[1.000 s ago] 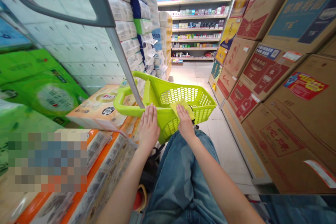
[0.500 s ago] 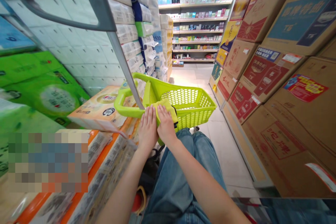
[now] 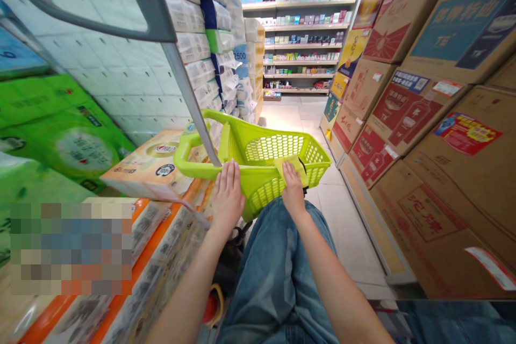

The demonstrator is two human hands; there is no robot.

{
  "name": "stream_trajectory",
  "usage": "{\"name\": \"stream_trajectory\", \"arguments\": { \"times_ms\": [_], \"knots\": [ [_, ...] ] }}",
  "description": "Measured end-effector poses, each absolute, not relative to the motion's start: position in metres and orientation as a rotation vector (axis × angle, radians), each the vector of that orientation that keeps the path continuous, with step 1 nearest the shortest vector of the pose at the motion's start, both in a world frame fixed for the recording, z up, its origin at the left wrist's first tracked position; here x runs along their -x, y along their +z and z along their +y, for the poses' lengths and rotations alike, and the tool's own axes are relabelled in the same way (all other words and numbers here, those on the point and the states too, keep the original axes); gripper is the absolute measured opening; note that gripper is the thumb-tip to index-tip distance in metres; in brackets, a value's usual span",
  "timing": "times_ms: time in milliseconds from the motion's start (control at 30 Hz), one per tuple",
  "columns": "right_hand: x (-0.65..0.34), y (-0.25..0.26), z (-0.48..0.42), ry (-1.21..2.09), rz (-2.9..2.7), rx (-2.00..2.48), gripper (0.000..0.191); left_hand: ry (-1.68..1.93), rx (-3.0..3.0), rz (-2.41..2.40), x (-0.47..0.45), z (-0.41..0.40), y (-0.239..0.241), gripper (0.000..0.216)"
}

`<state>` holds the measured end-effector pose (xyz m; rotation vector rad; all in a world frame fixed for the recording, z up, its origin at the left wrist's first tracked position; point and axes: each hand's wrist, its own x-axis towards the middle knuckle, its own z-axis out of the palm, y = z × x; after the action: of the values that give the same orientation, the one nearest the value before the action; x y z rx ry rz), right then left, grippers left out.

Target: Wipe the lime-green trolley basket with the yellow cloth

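Observation:
A lime-green shopping basket (image 3: 264,191) with perforated walls and a long grey pull handle (image 3: 189,94) stands before my knees. My left hand (image 3: 228,191) holds its near rim beside the foot of the handle, fingers close together over the edge; the thumb is mostly hidden. Farther along the same rim, my right hand (image 3: 293,193) is closed on a yellow cloth (image 3: 297,165) with a dark edge. The cloth is folded over the rim, pressed under my fingers. No goods show inside the basket.
Cartons (image 3: 435,183) are stacked along the right side. Wrapped paper packs (image 3: 161,242) and a green box (image 3: 76,145) crowd the left. Stocked shelves (image 3: 302,48) stand at the end of the tiled aisle (image 3: 338,226).
My right hand has slid the yellow cloth rightward along the near rim, away from my left hand. The left hand stays at the rim. The view has shifted slightly.

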<state>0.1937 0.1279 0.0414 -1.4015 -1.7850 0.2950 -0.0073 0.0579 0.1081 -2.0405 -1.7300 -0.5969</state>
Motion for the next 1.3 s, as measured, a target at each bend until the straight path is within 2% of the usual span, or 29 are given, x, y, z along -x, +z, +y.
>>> {"name": "stream_trajectory", "arguments": {
  "times_ms": [133, 333, 500, 733, 900, 1100, 1300],
  "knots": [
    [-0.157, 0.059, 0.121, 0.38, -1.73, 1.454, 0.089, -0.608, 2.042, -1.721, 0.008, 0.059, 0.106, 0.085],
    [-0.095, 0.091, 0.103, 0.508, -1.926, 1.092, 0.089, -0.6, 2.013, -1.721, 0.008, 0.06, 0.105, 0.074],
    [-0.119, 0.081, 0.109, 0.476, -1.961, 1.03, 0.091, -0.541, 2.029, -1.743, 0.008, 0.059, 0.109, 0.081],
    [-0.195, 0.052, 0.131, 0.372, -1.858, 1.347, 0.091, -0.559, 2.044, -1.741, 0.007, 0.058, 0.109, 0.083],
    [-0.174, 0.063, 0.127, 0.416, -1.751, 1.496, 0.089, -0.586, 2.04, -1.729, 0.007, 0.058, 0.109, 0.084],
    [-0.098, 0.094, 0.104, 0.513, -1.943, 1.109, 0.088, -0.602, 2.022, -1.712, 0.009, 0.059, 0.106, 0.076],
    [-0.128, 0.079, 0.11, 0.486, -1.976, 1.044, 0.095, -0.56, 2.037, -1.717, 0.01, 0.058, 0.108, 0.082]
  ]
}}
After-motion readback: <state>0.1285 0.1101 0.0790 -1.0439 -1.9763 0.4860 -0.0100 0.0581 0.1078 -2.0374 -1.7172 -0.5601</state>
